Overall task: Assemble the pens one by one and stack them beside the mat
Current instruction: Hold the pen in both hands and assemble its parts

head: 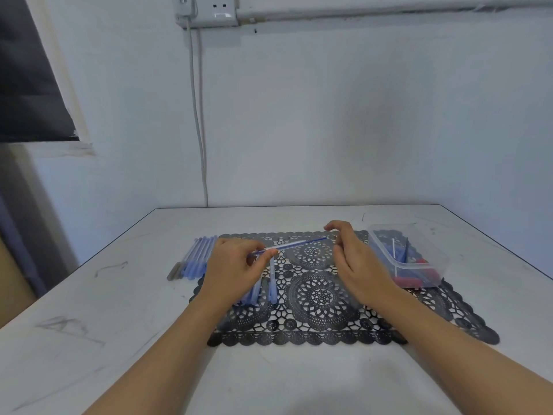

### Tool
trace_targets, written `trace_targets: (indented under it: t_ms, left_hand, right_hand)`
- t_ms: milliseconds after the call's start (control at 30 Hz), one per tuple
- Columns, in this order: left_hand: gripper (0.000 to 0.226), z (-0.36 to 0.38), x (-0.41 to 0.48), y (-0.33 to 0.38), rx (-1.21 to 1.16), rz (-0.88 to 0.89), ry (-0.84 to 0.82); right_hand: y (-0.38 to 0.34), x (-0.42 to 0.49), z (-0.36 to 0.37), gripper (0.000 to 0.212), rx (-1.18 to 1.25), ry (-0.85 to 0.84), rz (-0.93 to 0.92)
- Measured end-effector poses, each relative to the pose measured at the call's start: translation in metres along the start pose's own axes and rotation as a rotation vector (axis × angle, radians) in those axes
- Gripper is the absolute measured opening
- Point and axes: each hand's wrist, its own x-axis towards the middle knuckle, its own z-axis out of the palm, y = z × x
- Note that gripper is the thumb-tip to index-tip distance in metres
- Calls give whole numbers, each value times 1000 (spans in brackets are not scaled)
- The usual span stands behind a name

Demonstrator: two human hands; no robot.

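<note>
The left hand [233, 265] is hovering over the mat's [317, 298] far left part and pinching a half-built pen [294, 245] between thumb and curled fingers. The pen is looking like a pale, see-through barrel with a thin dark blue refill sticking out of its end. It is lying nearly level above the mat and pointing toward the mat's far right side. The right hand [353, 262] is hanging over the middle of the mat with its fingers loosely bent and gripping nothing. The refill's tip is ending just beside those fingers, and whether it is touching them cannot be told. Under the left hand, a few loose barrels [270, 284] in pale blue are lying on the mat's left part, partly hidden by the wrist. Just off the mat's left edge, finished pens [197, 257] are lying side by side in a neat row, light blue with darker ends. A clear plastic box [386, 253] is sitting on the mat's far right corner, holding blue and red parts. The black lace-patterned mat is lying on a white, scuffed table [119, 324].
</note>
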Motion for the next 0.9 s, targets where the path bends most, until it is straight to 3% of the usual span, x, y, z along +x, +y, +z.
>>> trace_targets:
  t_ms: [167,300,667,900]
  left_hand:
    - [49,-2,0,-3,-17,-40,52]
    - [44,-2,0,-3,-12,-46,68]
    - [41,-3,0,-2,-10,-27,80]
    - [41,-2,0,-2,29,-29,77]
  right_hand:
    - [2,6,-1,46,-35,-4,70]
    - [3,6,-2,19,-73,-102,141]
    - [-4,4,-2,17,-96,-225,165]
    - [2,3,2,23,-268,-355,21]
